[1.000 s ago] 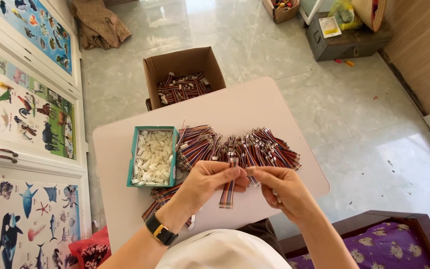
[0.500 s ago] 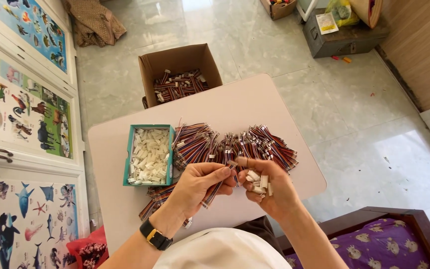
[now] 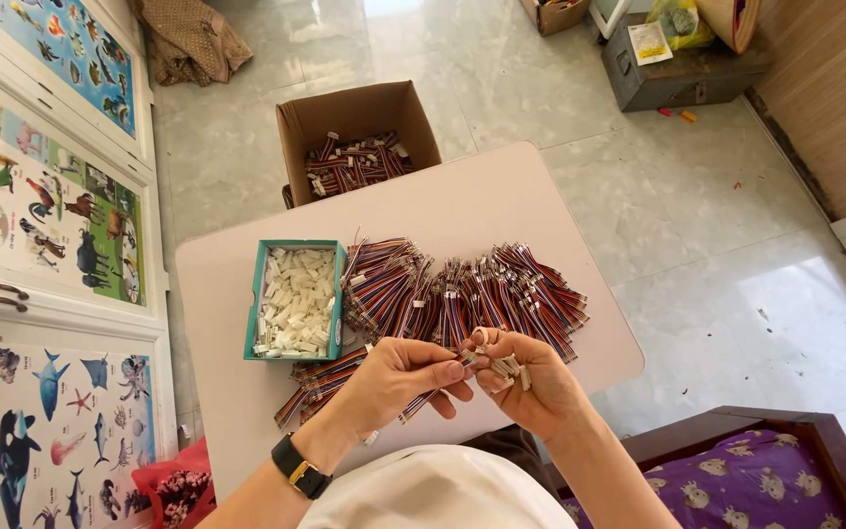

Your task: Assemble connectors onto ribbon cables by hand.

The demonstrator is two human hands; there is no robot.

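My left hand (image 3: 399,380) pinches a short multicoloured ribbon cable (image 3: 426,399) at its upper end. My right hand (image 3: 524,382) cups several small white plastic connectors (image 3: 507,364) and meets the left hand at the cable's end. Both hands hover over the near edge of a small white table (image 3: 487,206). Rows of multicoloured cables (image 3: 462,294) lie across the table just beyond my hands. A teal box of white connectors (image 3: 295,300) stands to their left. More cables (image 3: 320,384) lie beneath my left wrist, which wears a black watch.
A cardboard box (image 3: 354,118) with finished cables sits on the floor beyond the table. Animal posters cover cabinet doors at the left. A red bag (image 3: 173,485) lies lower left, a purple cushion (image 3: 736,490) lower right, and a grey case (image 3: 682,69) at the far right.
The cable that hung down from both hands a second ago is now swung up and left in my left hand. My right hand has turned, showing the connectors in its palm.
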